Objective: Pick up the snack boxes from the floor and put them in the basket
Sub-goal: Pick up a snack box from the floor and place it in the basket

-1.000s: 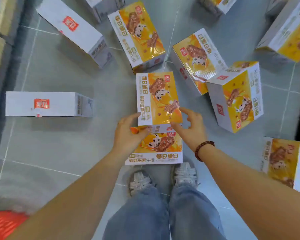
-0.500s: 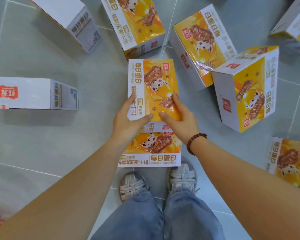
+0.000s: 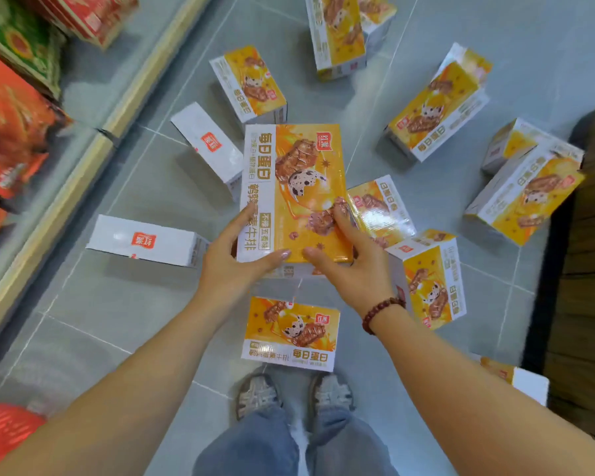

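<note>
While the red plastic basket (image 3: 4, 431) sits low, left of the left hand (image 3: 234, 266), carry that way. Both hands clamp the yellow-and-white cardboard snack box (image 3: 294, 190) between them; right hand (image 3: 352, 266) should keep its thumb (image 3: 318, 255) pressed flat.

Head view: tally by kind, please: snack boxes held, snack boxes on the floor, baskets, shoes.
Held snack box: 1
Snack boxes on floor: 11 (perhaps another hidden behind the top one)
Red basket: 1
Shoes: 2
Total: 15
</note>
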